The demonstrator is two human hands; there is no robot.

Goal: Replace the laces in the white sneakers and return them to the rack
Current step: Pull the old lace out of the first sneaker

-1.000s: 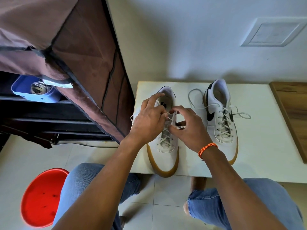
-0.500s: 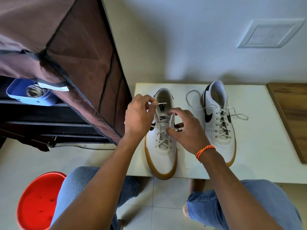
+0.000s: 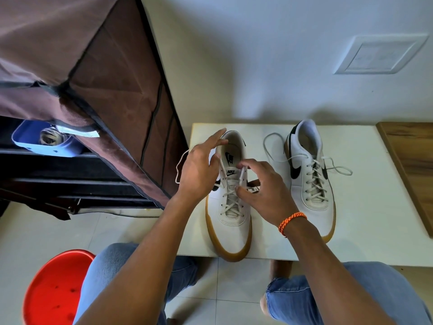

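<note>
On low white table (image 3: pixel 365 231), near left: white leather gum-soled sneaker (image 3: pixel 234 221), toe toward me. My right hand (image 3: pixel 264 191) pinches white lace (image 3: pixel 242 175) at upper eyelets, likely threading. My left hand (image 3: pixel 199 170) spread, fingers straight, steadying collar. Second sneaker (image 3: pixel 309 174) right, laced, ends loose. Brown fabric-covered rack (image 3: pixel 98 90) left.

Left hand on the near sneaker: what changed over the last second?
Left hand moved off the eyelets toward the collar and opened its fingers, a lace looping beside it. Right hand kept pinching the lace at the near sneaker. Far sneaker unmoved.
</note>
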